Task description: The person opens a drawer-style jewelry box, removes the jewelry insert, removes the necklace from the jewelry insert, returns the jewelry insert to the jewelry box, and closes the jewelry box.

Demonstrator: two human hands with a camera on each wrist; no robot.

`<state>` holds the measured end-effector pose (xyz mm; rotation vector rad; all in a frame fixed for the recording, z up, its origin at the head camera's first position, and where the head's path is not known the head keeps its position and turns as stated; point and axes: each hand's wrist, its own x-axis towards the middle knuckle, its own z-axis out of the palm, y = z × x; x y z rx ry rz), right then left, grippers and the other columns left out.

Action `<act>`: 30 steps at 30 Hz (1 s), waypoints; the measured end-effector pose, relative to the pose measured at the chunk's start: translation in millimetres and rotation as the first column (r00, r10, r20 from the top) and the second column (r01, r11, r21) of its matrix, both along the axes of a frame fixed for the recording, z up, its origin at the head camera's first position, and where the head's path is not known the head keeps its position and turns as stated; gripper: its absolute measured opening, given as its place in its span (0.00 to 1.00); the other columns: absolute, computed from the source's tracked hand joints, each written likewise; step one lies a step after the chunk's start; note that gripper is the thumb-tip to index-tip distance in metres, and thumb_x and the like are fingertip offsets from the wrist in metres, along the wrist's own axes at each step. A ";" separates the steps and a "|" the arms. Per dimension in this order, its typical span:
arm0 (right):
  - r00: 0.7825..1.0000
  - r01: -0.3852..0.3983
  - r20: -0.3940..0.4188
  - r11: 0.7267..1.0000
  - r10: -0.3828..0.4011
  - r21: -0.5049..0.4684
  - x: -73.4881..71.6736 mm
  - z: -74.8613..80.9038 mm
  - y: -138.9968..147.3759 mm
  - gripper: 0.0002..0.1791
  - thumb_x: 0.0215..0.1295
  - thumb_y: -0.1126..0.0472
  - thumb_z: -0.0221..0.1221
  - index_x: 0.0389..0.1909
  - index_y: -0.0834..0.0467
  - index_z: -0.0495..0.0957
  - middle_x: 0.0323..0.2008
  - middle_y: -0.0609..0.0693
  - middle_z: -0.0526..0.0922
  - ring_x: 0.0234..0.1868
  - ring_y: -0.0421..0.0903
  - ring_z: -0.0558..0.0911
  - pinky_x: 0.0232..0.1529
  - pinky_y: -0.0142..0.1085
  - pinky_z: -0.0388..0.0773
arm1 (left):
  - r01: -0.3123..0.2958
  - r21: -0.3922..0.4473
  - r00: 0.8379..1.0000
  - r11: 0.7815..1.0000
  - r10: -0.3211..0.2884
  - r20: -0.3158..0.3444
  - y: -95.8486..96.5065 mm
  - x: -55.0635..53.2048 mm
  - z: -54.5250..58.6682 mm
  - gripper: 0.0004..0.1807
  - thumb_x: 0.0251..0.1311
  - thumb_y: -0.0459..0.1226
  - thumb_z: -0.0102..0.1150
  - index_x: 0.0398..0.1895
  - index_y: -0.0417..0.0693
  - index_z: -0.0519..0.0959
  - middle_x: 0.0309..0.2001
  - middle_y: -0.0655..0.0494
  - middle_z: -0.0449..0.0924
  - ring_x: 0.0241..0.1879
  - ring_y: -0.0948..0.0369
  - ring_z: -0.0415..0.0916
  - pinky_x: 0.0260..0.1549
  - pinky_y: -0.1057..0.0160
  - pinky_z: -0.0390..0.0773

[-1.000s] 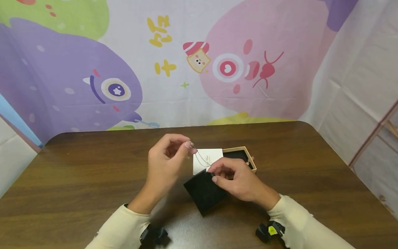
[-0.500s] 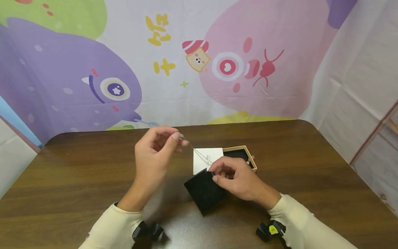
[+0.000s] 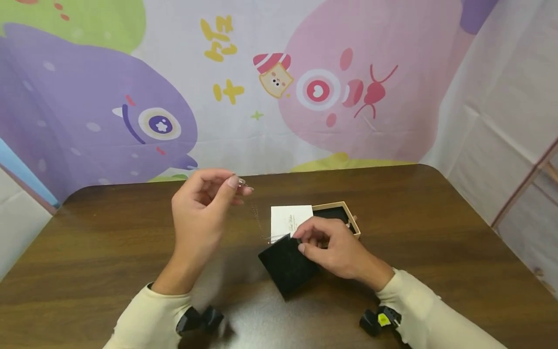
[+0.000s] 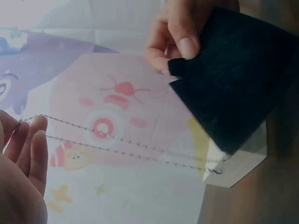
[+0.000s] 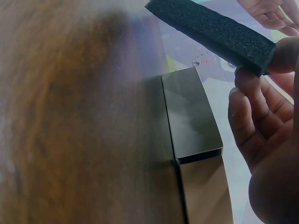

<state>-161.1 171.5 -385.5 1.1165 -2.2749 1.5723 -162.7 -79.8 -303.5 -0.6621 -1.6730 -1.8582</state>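
Chain point(image 4: 121, 144) | left hand point(image 3: 198, 213) pinches it | right hand point(image 3: 335, 249) holds foam pad point(image 3: 285, 264)

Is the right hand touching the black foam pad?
Touching. In the left wrist view, the right hand pinches the corner of the black foam pad, thumb pressed on it; the right wrist view shows a fingertip on its end too.

Your left hand point(image 3: 198, 213) is raised over the brown table point(image 3: 109, 232), pinching one end of a thin chain point(image 3: 257, 218) (faint, hard to trace) that hangs toward the white card point(image 3: 287, 219). Your right hand point(image 3: 333, 247) pinches a corner of the black foam pad point(image 3: 285, 264), beside 1 open tan box point(image 3: 348, 218).
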 end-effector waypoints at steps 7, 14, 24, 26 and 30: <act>1.000 0.002 0.008 1.000 -0.002 -0.006 1.3 1.9 -1.8 0.11 0.58 0.74 0.65 0.40 0.58 0.82 0.26 0.46 0.80 0.24 0.40 0.76 0.23 0.34 0.74 | -0.047 -0.001 0.999 0.999 0.047 -0.022 -11.7 -2.0 6.3 0.06 0.66 0.29 0.62 0.40 0.30 0.79 0.32 0.40 0.83 0.31 0.53 0.85 0.29 0.60 0.82; 1.000 0.004 0.017 1.000 -0.004 -0.005 1.4 -1.2 -0.2 0.11 0.59 0.74 0.65 0.41 0.59 0.82 0.26 0.47 0.80 0.24 0.40 0.76 0.23 0.33 0.74 | -0.031 0.018 0.999 0.999 0.031 -0.017 -13.5 -3.1 7.0 0.05 0.65 0.27 0.63 0.39 0.30 0.79 0.31 0.41 0.83 0.30 0.53 0.85 0.28 0.61 0.81; 1.000 0.005 0.014 1.000 -0.005 -0.012 1.6 -2.8 -0.9 0.11 0.59 0.74 0.65 0.40 0.59 0.81 0.26 0.47 0.80 0.24 0.40 0.76 0.24 0.34 0.74 | -0.058 0.025 0.998 0.998 0.059 -0.028 -16.7 -4.3 6.2 0.06 0.65 0.27 0.62 0.39 0.29 0.79 0.32 0.40 0.83 0.27 0.55 0.84 0.27 0.63 0.81; 1.000 0.007 0.011 1.000 -0.007 -0.010 1.3 -2.6 -0.6 0.11 0.59 0.75 0.65 0.41 0.59 0.81 0.26 0.46 0.80 0.24 0.40 0.76 0.24 0.34 0.74 | -0.056 0.036 0.998 0.998 0.057 -0.021 -17.4 -4.2 6.5 0.07 0.65 0.28 0.63 0.40 0.29 0.79 0.31 0.41 0.82 0.24 0.55 0.82 0.27 0.62 0.81; 1.000 0.016 0.015 1.000 -0.016 -0.001 0.7 -1.6 0.2 0.13 0.58 0.75 0.64 0.40 0.57 0.82 0.26 0.44 0.79 0.23 0.40 0.76 0.23 0.34 0.74 | -0.028 0.085 0.999 0.996 0.030 -0.024 -17.0 -4.7 7.9 0.07 0.64 0.26 0.63 0.39 0.27 0.78 0.29 0.45 0.81 0.20 0.56 0.79 0.26 0.61 0.81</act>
